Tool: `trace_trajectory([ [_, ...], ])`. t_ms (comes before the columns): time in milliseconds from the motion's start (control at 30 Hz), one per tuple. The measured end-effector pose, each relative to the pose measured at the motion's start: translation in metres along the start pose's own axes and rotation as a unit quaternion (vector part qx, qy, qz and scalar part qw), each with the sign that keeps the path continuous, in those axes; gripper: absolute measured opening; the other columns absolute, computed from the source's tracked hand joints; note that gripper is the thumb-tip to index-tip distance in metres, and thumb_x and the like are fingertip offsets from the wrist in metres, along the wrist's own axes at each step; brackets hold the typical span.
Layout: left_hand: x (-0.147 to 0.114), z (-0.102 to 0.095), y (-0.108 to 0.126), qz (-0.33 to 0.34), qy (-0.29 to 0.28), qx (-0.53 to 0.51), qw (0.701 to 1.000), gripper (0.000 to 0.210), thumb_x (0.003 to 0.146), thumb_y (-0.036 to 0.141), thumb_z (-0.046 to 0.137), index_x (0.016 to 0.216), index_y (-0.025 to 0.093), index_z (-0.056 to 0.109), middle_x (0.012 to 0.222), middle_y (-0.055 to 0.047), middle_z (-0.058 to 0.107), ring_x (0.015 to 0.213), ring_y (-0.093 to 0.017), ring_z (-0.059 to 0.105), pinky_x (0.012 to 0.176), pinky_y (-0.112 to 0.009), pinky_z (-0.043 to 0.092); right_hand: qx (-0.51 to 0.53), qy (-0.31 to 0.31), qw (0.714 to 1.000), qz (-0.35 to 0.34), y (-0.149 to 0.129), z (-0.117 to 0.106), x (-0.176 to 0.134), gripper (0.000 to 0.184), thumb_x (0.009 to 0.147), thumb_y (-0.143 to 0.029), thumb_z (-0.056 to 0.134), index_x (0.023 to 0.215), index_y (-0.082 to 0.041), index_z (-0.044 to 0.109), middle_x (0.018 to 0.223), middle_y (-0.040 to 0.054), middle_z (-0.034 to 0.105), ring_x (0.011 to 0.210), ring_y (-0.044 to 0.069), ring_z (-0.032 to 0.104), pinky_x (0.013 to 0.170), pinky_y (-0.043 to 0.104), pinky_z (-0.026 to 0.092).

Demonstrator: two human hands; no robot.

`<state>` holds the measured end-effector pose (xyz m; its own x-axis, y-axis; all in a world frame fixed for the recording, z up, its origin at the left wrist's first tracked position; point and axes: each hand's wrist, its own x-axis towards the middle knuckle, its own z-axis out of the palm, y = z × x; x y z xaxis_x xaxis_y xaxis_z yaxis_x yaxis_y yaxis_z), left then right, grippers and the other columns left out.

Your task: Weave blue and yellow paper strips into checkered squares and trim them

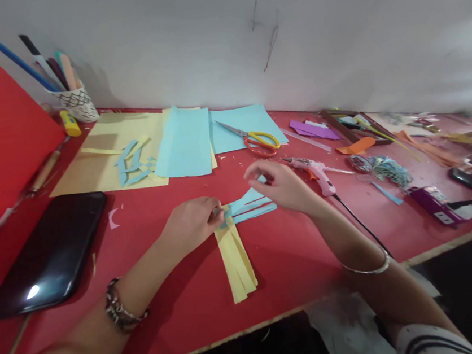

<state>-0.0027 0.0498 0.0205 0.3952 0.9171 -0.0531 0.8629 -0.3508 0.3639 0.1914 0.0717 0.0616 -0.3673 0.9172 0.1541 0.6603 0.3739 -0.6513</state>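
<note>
Blue paper strips (245, 200) run lengthwise rightward from the nearer left hand (194, 220), pinched where yellow paper strips (236, 262) meet them, toward the right hand (278, 184), loosely curled with fingers apart.

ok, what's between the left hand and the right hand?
Light-blue paper strips, with red tabletop showing in the gaps among them; head view.

"Can you read any lettering here?"
"None. The purple extension board (432, 207) has pale patches, too small and blurred to make out."
"And the yellow glue stick (70, 123) or the pink glue gun (315, 171)?"
"No legible word, number or brand on either one."
</note>
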Motion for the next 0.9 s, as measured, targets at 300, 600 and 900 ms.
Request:
trace_trajectory([
  [300,0.004,0.003,-0.005,0.008,-0.016,-0.017,1.0,0.019,0.081,0.028,0.041,0.08,0.019,0.058,0.074,-0.002,0.062,0.065,-0.015,0.055,0.052,-0.022,0.033,-0.044,-0.03,0.999,0.011,0.031,-0.004,-0.017,0.014,0.074,-0.017,0.044,0.079,-0.017,0.056,0.069,-0.0004,0.057,0.058,0.01,0.045,0.056,0.021,0.033],
  [600,0.005,0.007,-0.008,0.022,0.01,-0.017,1.0,0.018,0.081,0.029,0.043,0.079,0.018,0.058,0.072,-0.002,0.06,0.062,-0.014,0.054,0.049,-0.022,0.031,-0.132,-0.032,0.989,0.063,0.028,-0.002,-0.023,0.01,0.076,-0.017,0.046,0.08,-0.018,0.055,0.062,-0.0026,0.051,0.053,0.01,0.042,0.053,0.021,0.029],
  [900,0.004,0.005,-0.006,0.034,0.017,-0.016,0.999,0.017,0.08,0.029,0.043,0.075,0.018,0.056,0.069,-0.001,0.059,0.057,-0.012,0.051,0.046,-0.022,0.029,-0.191,-0.088,0.978,0.011,0.03,0.001,-0.028,0.017,0.085,-0.017,0.037,0.079,-0.017,0.053,0.08,0.0049,0.057,0.073,0.014,0.051,0.063,0.023,0.034],
])
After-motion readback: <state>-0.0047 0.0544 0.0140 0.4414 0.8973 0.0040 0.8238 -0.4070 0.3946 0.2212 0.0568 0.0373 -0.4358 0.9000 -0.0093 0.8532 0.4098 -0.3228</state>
